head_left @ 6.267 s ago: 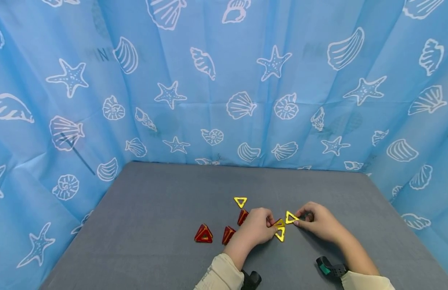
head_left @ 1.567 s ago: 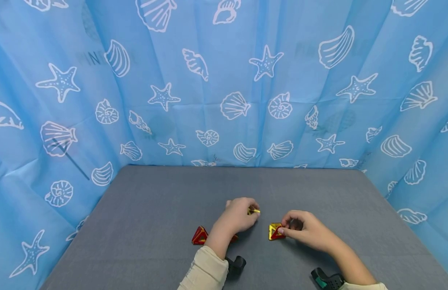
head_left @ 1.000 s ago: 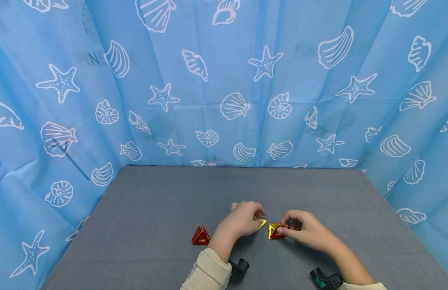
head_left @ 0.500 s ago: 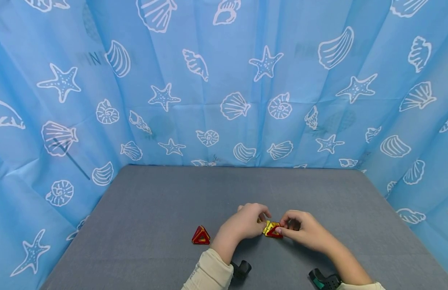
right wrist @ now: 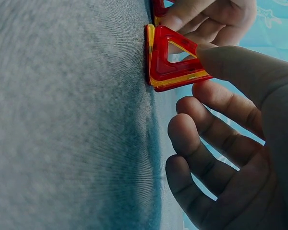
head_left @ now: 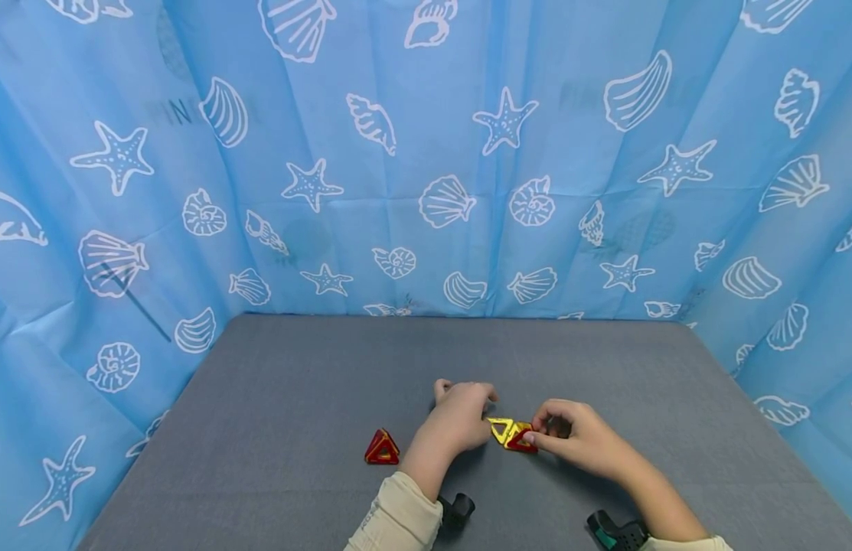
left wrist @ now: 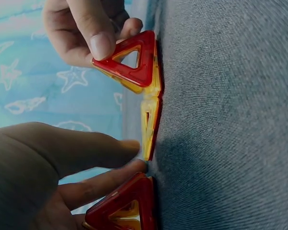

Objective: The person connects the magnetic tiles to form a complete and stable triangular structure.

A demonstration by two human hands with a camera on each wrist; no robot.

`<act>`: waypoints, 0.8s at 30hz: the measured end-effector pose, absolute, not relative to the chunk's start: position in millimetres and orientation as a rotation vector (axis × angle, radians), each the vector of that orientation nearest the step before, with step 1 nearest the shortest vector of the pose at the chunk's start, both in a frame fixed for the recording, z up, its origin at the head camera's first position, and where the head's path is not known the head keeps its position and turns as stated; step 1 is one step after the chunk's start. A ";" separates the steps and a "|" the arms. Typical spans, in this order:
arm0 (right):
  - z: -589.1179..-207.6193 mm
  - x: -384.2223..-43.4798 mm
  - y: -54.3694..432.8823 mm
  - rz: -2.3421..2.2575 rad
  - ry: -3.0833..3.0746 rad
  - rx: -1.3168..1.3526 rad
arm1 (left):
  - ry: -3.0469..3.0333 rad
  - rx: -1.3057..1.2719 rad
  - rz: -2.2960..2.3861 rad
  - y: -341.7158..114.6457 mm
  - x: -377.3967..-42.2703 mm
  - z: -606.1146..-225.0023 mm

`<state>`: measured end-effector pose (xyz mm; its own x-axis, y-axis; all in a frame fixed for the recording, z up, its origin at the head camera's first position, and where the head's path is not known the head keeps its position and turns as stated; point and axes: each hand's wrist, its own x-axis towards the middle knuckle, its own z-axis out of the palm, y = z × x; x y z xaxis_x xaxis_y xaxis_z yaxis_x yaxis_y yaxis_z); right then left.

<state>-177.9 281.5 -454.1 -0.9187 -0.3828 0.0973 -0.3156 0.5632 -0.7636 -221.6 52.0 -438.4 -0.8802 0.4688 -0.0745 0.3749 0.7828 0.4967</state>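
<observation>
In the head view my right hand (head_left: 591, 444) pinches a red triangular magnetic tile (right wrist: 161, 55) between thumb and finger; it leans up from a yellow-and-red tile at its base. A yellow triangular magnetic tile (head_left: 499, 430) lies on the table against that group's left side, edge to edge. My left hand (head_left: 458, 421) is just left of the yellow tile; in the left wrist view its thumb and fingers stand close by the tile's tip, loosely extended, holding nothing. Beside those fingers is a red tile pyramid (left wrist: 127, 206).
A red tile pyramid (head_left: 382, 448) stands on the grey table (head_left: 315, 383), left of my left forearm. A blue shell-print curtain (head_left: 398, 191) hangs behind and at the sides. Black wrist cameras (head_left: 458, 509) sit low near the tabletop.
My left hand has carried the yellow tile rightward, joined it to the right-hand group and let go, then shifted slightly left. My right hand has kept its pinch, nearly still over the last second.
</observation>
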 end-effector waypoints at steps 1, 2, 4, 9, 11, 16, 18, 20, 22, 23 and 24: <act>-453.9 -178.0 281.4 -1.298 2.704 -0.610 | 2.774 0.663 0.724 51.8 -222.4 -438.8; -453.6 -178.0 281.2 -1.300 2.701 -0.613 | 2.768 0.664 0.736 51.5 -222.9 -439.0; -453.3 -178.0 281.0 -1.306 2.693 -0.609 | 2.755 0.670 0.751 51.2 -223.5 -439.3; -454.8 -177.6 281.7 -1.299 2.694 -0.604 | 2.745 0.698 0.769 50.8 -222.4 -438.8; -455.5 -177.5 282.2 -1.295 2.700 -0.610 | 2.741 0.714 0.808 50.4 -221.5 -437.2; -456.7 -177.6 283.4 -1.303 2.692 -0.627 | 2.700 0.796 0.954 49.2 -219.2 -432.0; -457.0 -177.6 283.8 -1.312 2.681 -0.632 | 2.658 0.838 1.011 49.4 -218.2 -429.8; -457.2 -177.4 283.8 -1.325 2.670 -0.642 | 2.607 0.886 1.068 50.3 -217.2 -427.7; -457.4 -177.2 283.7 -1.337 2.661 -0.652 | 2.562 0.921 1.108 51.7 -216.3 -426.5; -457.4 -177.1 283.5 -1.342 2.659 -0.657 | 2.540 0.933 1.126 52.4 -215.9 -425.8; -457.5 -177.1 283.4 -1.344 2.658 -0.660 | 2.525 0.942 1.133 53.1 -215.5 -425.5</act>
